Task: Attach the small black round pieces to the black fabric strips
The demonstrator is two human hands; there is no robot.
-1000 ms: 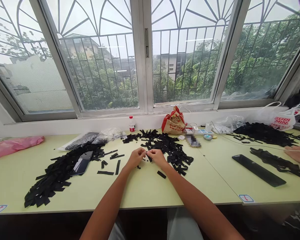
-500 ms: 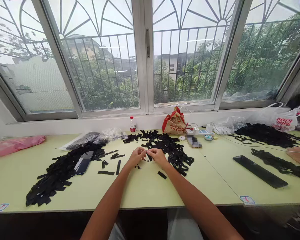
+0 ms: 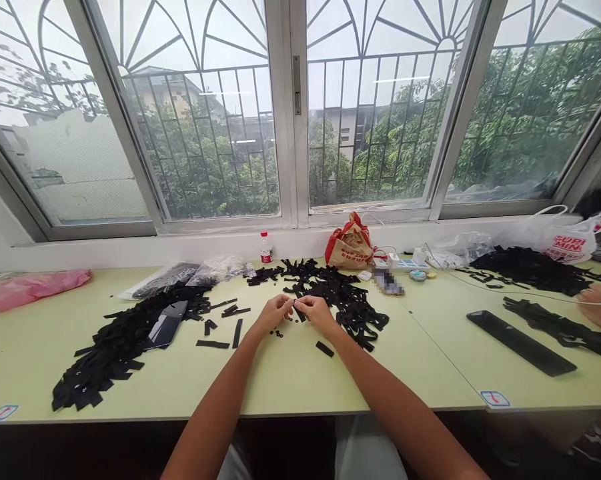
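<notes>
My left hand (image 3: 273, 313) and my right hand (image 3: 317, 313) meet over the middle of the table, fingertips pinched together. Between them is a small black piece, mostly hidden by the fingers, so its exact kind does not show. Just below the fingertips lie several tiny black rings (image 3: 279, 334). A short black fabric strip (image 3: 325, 349) rests under my right wrist. Beyond and right of my hands spreads a loose heap of black strips (image 3: 363, 310). Left of my left hand are several separate strips (image 3: 213, 345) and a long, overlapping pile of black strips (image 3: 115, 343).
A dark flat plastic sheet (image 3: 167, 325) lies on the left pile. Along the back stand a small bottle (image 3: 265, 248), a paper bag (image 3: 350, 247) and a power strip (image 3: 411, 265). At right are a long black tray-like object (image 3: 520, 342) and another person's hand (image 3: 600, 305).
My hands keep almost the same pinched pose in the same place. At the far right, the other person's hand has shifted slightly upward.
</notes>
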